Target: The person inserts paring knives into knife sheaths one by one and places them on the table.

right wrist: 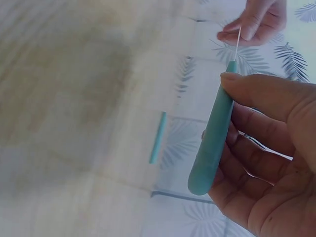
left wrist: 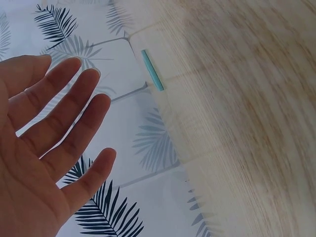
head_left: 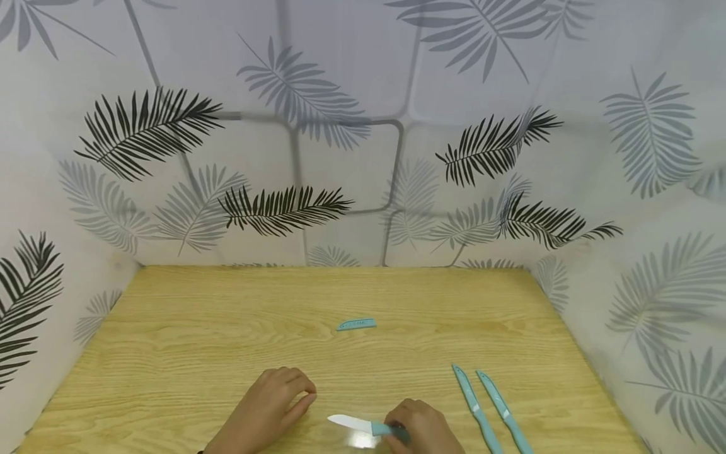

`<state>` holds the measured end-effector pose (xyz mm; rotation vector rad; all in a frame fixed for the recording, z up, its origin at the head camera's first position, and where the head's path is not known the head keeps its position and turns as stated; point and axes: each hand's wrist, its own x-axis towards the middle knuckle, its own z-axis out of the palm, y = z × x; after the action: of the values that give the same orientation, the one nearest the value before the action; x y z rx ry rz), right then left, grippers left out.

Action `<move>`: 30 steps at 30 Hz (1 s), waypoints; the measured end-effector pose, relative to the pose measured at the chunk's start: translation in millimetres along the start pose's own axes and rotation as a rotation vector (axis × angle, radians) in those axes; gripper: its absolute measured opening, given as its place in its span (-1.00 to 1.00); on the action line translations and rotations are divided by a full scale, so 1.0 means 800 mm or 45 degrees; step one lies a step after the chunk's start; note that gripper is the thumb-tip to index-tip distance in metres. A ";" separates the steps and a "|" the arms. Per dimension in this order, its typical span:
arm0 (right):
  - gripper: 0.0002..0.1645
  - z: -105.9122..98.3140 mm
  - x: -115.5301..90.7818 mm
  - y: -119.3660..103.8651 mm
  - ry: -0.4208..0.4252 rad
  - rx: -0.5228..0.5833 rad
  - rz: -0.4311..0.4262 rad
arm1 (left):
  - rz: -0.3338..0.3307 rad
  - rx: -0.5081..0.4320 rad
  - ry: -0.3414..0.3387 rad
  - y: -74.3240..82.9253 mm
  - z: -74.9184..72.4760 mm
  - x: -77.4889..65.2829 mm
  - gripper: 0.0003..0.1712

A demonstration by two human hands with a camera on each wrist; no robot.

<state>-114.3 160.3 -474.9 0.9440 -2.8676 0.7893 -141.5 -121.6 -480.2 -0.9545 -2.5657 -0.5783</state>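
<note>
My right hand (head_left: pixel 424 425) grips a small paring knife by its teal handle (right wrist: pixel 212 138), thumb on one side and fingers on the other. The knife's bare white blade (head_left: pixel 348 421) points left, toward my left hand (head_left: pixel 272 410). That left hand holds nothing; in the left wrist view its fingers (left wrist: pixel 74 133) are spread and loosely bent. Farther back on the table lies a teal blade sheath (head_left: pixel 356 324), apart from both hands. To the right of my right hand, two more teal knives (head_left: pixel 476 407) (head_left: pixel 505 410) lie side by side with sheathed blades.
The light wood-grain table (head_left: pixel 227 315) meets a pale wall covering (head_left: pixel 351 164) with leaf prints at the back and both sides. The two sheathed knives lie near the table's right front, their handles running out of the head view's bottom edge.
</note>
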 end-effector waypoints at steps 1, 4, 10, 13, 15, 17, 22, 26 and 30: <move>-0.87 -0.003 0.000 -0.001 0.012 0.004 0.006 | 0.001 0.000 0.000 0.000 0.000 0.000 -0.95; -0.87 -0.010 -0.001 -0.003 0.048 0.006 0.004 | 0.007 0.002 0.000 -0.002 0.001 0.000 -0.94; -0.86 -0.026 -0.001 -0.005 0.134 0.015 0.035 | -0.012 0.012 -0.007 -0.005 0.000 -0.002 -0.94; -0.87 -0.033 -0.001 -0.006 0.215 -0.006 0.051 | -0.020 0.009 -0.017 -0.006 -0.001 -0.003 -0.95; -0.87 -0.038 -0.002 -0.006 0.280 -0.036 0.047 | -0.019 0.005 -0.025 -0.007 -0.002 -0.002 -0.95; -0.87 -0.042 -0.003 -0.007 0.339 -0.065 0.045 | -0.020 0.001 -0.035 -0.007 -0.002 -0.002 -0.95; -0.84 -0.050 -0.004 -0.010 0.432 -0.111 0.050 | -0.030 -0.006 -0.062 -0.007 -0.002 -0.002 -0.95; -0.81 -0.054 -0.002 -0.012 0.498 -0.119 0.041 | -0.038 -0.015 -0.064 -0.007 0.000 -0.003 -0.96; -0.78 -0.058 0.000 -0.014 0.557 -0.089 0.038 | -0.028 -0.026 -0.047 -0.007 0.003 -0.003 -0.96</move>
<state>-114.0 174.2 -429.1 0.6271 -2.5141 0.7775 -144.5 -125.6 -484.7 -0.9532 -2.6109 -0.6000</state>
